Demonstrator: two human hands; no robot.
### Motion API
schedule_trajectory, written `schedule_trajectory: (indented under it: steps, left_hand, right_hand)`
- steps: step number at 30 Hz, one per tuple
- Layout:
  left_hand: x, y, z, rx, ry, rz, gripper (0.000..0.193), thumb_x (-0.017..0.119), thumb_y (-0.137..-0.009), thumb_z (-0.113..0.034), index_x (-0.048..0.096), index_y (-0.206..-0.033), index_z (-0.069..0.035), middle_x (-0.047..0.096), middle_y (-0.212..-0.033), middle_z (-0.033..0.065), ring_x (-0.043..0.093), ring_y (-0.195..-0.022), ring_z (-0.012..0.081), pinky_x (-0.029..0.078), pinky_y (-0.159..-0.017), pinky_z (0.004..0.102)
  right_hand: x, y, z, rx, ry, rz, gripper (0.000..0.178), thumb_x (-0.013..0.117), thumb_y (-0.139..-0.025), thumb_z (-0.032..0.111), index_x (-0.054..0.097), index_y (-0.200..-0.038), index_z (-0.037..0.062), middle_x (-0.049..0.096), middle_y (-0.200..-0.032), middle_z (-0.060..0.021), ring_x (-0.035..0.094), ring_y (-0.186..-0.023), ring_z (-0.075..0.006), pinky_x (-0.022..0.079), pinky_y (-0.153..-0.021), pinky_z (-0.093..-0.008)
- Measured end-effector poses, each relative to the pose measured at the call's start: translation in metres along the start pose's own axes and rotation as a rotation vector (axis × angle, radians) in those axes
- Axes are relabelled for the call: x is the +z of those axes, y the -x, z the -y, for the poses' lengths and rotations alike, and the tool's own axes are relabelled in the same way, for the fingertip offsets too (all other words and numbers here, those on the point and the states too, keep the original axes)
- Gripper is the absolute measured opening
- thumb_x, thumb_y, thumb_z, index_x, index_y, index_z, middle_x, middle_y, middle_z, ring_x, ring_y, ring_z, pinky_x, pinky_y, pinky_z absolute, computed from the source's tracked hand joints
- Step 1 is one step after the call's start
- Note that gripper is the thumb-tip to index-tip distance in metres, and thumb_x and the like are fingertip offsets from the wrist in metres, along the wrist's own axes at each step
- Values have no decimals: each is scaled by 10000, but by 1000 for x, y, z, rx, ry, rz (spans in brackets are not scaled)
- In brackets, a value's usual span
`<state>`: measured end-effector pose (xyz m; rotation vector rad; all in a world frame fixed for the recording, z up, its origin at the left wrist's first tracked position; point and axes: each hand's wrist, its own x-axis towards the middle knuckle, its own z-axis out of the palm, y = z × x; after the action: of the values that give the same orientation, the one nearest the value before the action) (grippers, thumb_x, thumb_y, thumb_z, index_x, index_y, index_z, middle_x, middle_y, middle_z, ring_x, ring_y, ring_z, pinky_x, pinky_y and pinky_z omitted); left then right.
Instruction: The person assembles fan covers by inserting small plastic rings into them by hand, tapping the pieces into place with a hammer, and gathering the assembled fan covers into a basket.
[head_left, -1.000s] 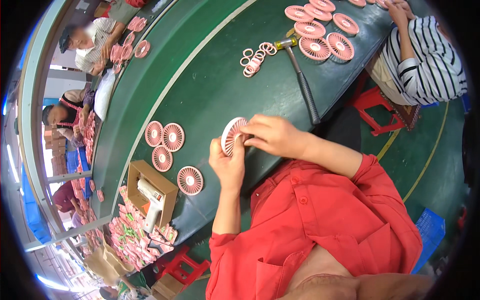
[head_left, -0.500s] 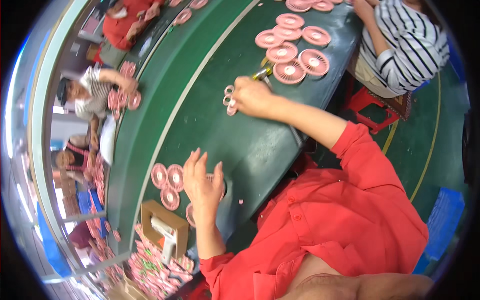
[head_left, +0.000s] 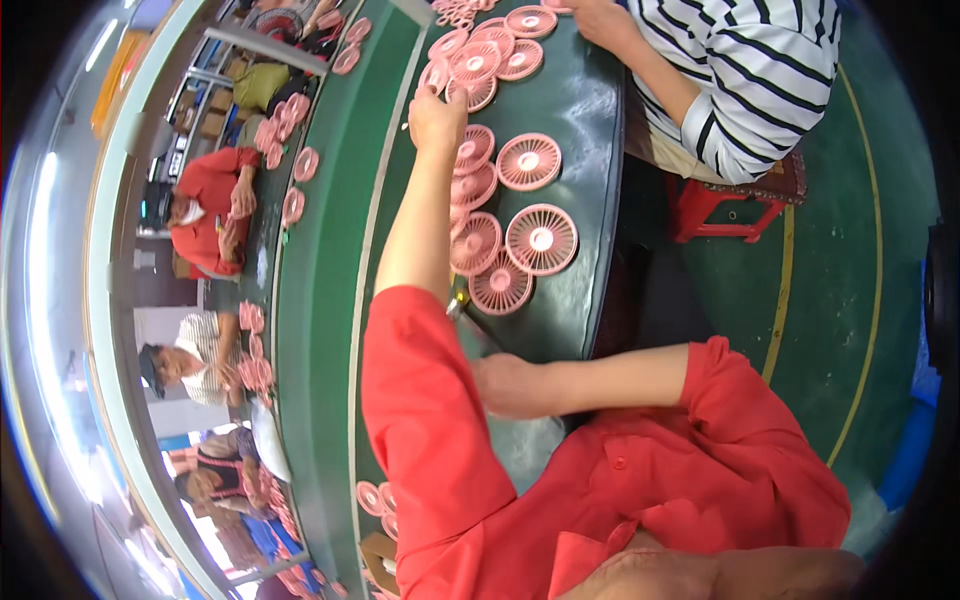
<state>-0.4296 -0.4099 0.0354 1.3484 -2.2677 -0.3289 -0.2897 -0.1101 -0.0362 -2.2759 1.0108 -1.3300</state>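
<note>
My left arm stretches far forward across the table. At its end my left hand (head_left: 438, 118) pinches the near edge of a tilted round pink fan grille (head_left: 434, 76). Just beyond and beside it lie several more grilles, among them a pink grille (head_left: 474, 62) with a plain hub. My right hand (head_left: 508, 386) rests low over the table near its edge; my left sleeve hides its fingers, so I cannot see what they hold. Between my arms a yellow-and-metal tool (head_left: 457, 300) shows only in part. Next to it is a slatted pink grille (head_left: 501, 284).
A co-worker in a striped top (head_left: 745, 80) sits at the right, on a red stool (head_left: 725, 210). A green conveyor belt (head_left: 325, 330) runs along the left, with co-workers beyond it. A cardboard box (head_left: 378, 560) stands at the lower left, beside a few grilles.
My left hand has moved from the near grilles far forward to the far group and taken hold of a grille. My right hand has drawn back toward me. The view has turned.
</note>
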Motion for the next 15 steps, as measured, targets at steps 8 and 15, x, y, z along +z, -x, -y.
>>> schedule_trajectory:
  steps: [8, 15]
  left_hand:
    - [62, -44, -66, 9, -328, 77, 986, 764, -637, -689, 525, -1315, -14, 548, -1347, 187, 474, -1290, 351, 401, -1049, 476]
    - [47, -38, -26, 353, -192, -85, 755, 802, -658, -483, 590, -1189, 11, 639, -1147, 249, 602, -1072, 401, 478, -942, 472]
  right_hand:
    - [-8, 9, -4, 86, -299, -337, 257, 602, -792, 99, 584, -1022, -14, 619, -978, -200, 639, -796, -366, 540, -661, -449]
    - [-37, -1, 9, 502, -531, 202, 249, 551, -933, 165, 528, -1147, 40, 619, -959, -200, 643, -859, -379, 535, -708, -448]
